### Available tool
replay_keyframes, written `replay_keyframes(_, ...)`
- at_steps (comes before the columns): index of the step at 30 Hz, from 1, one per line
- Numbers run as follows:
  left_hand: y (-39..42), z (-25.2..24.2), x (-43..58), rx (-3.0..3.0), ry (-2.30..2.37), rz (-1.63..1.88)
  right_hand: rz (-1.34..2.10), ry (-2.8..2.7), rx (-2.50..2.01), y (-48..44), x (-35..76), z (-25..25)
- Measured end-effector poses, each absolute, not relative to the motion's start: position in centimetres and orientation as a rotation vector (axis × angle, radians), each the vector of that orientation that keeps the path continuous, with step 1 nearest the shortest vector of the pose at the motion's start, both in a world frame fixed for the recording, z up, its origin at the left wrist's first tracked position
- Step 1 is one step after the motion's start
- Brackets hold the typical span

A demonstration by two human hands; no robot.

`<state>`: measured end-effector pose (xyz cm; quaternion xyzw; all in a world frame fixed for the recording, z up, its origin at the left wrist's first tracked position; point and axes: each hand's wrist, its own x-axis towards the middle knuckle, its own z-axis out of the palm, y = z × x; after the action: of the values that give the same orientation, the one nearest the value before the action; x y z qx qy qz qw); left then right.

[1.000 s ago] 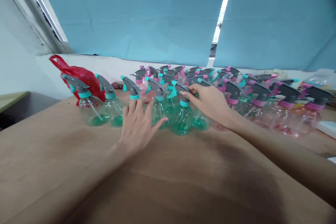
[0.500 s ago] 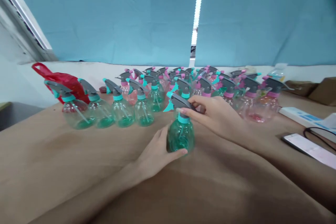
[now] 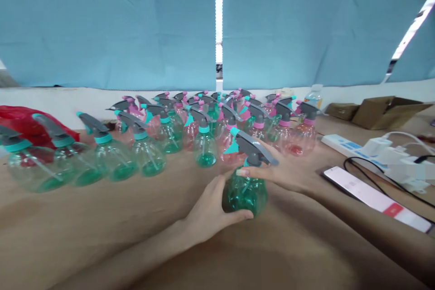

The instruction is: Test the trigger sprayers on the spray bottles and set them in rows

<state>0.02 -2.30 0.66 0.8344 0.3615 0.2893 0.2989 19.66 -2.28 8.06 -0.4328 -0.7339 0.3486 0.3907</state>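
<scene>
A green see-through spray bottle (image 3: 247, 192) with a grey trigger head and turquoise collar stands upright on the brown tabletop (image 3: 163, 240) in front of me. Around the lower left of its body curls my left hand (image 3: 212, 206), thumb across the front. My right hand (image 3: 282, 167) grips the bottle at its neck, thumb on the turquoise collar, and its other fingers are hidden behind the bottle and head. Just behind is another green spray bottle (image 3: 205, 147). To the left, several green spray bottles (image 3: 147, 156) stand in a row.
Pink and green spray bottles (image 3: 302, 138) crowd the back of the table. At right lie a phone (image 3: 360, 190), a white power strip (image 3: 350, 147) with plugs and cables, and an open cardboard box (image 3: 380, 113). A red bag (image 3: 30, 122) sits far left.
My view has swung to the right, bringing the plugs and more of the box into sight. My right hand has slid down from the trigger head to the bottle's neck. The left hand keeps its hold.
</scene>
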Motion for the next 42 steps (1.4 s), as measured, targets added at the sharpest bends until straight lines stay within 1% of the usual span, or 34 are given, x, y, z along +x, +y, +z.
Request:
replay_keyframes(9,-1.1,0.5,1.6,2.323,0.998,0.636,1.047,-1.613,-0.998,-1.9,19.5,7.9)
replay_keyframes(17,0.4,0.4,-0.5,2.583,0.959,0.434,1.073,-1.643,-0.915,-0.6,19.4,6.8)
replay_keyframes(28,0.3,0.1,-0.8,2.64,1.024,0.331,0.802,-1.699,-1.082,1.1,21.0,6.5)
replay_keyframes(34,0.5,0.1,-0.9,2.653,1.012,0.331,0.778,-1.777,-1.198,0.5,21.3,7.4)
replay_keyframes(42,0.5,0.1,-0.8,2.676,1.017,0.296,0.88,-1.766,-1.152,0.3,21.1,7.3)
